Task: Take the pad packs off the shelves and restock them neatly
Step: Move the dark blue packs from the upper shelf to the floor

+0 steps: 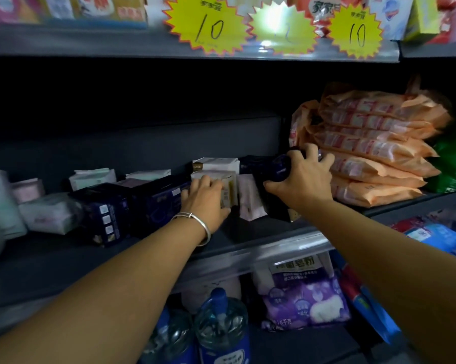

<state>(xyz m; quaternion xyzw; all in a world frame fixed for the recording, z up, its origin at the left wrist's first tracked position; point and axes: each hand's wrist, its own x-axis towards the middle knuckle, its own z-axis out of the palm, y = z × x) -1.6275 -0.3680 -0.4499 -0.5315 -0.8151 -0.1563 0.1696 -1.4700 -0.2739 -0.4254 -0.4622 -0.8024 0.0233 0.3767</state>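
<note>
Both hands reach onto the dark middle shelf point(247, 232). The left hand point(205, 200), a silver bangle point(195, 222) on its wrist, wraps fingers and thumb around a white pad pack point(228, 187) standing on the shelf. The right hand point(304, 177) clamps a dark navy pad pack point(274, 169), fingers over its top and thumb low on its near side, tilted against the pale pink pack point(249, 197) that stands between the two hands. Just right of the right hand lies a stack of orange packs point(374, 148). Left of the left hand stand more navy packs point(132, 206), then white and pink ones farther left.
</note>
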